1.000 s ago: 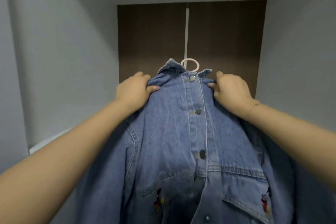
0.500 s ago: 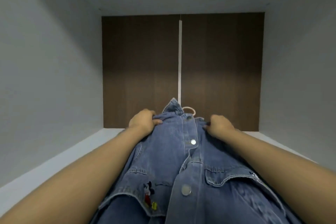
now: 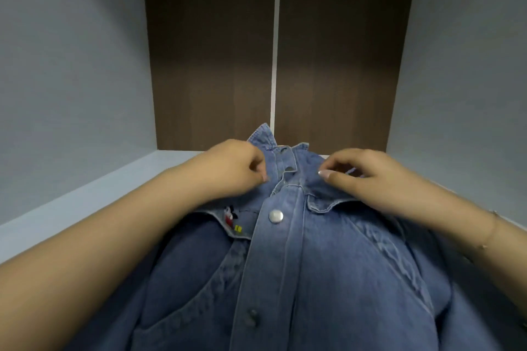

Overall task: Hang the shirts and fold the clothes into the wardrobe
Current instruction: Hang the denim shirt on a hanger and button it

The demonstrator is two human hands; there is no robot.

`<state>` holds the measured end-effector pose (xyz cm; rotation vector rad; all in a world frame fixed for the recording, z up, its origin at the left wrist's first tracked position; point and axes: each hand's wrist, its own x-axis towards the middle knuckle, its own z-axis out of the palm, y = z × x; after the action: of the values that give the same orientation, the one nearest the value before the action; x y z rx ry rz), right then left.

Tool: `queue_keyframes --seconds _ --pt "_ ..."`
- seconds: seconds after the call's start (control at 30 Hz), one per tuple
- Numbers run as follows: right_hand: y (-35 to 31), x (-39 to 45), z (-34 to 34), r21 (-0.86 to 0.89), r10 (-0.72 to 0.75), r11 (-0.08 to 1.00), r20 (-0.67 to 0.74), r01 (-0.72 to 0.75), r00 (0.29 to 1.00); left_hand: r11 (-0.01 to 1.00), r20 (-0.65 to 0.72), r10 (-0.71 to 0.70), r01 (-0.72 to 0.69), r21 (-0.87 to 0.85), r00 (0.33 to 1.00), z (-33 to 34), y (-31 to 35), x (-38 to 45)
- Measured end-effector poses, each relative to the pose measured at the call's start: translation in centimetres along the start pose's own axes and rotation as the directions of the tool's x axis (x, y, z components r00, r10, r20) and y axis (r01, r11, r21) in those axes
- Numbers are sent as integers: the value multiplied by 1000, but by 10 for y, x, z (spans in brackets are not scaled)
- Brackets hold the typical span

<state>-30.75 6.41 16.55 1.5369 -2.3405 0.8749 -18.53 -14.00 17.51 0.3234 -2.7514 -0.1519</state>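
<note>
A blue denim shirt (image 3: 299,259) with metal snap buttons and a small cartoon patch on its left pocket lies front-up inside the wardrobe, collar pointing at the back wall. My left hand (image 3: 236,171) sits just left of the collar with curled fingers pinching the fabric. On the other side of the placket, my right hand (image 3: 362,174) holds the denim between curled fingers and thumb above the right pocket flap. The collar hides the hanger's hook.
The wardrobe compartment has pale grey side walls, a dark brown back panel (image 3: 216,65) with a white vertical strip (image 3: 275,51), and a pale floor (image 3: 94,202) that shows to the left of the shirt.
The shirt has come down from upright to lying in the compartment. The white hanger hook has dropped out of sight. Both hands have shifted from the shoulders in toward the collar.
</note>
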Motion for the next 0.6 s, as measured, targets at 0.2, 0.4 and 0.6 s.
queue_keyframes --seconds 0.2,0.4,0.6 --pt "-49 -30 24 -52 -85 995 35 86 996 960 57 3 13 -278 998 9 5 -60" --pt "-53 -10 54 -100 12 995 233 12 972 895 82 8 29 -445 997 19 -1 -64" --pt "-39 -27 42 -19 -83 996 281 92 956 887 94 -19 61 -458 995 26 -2 -63"
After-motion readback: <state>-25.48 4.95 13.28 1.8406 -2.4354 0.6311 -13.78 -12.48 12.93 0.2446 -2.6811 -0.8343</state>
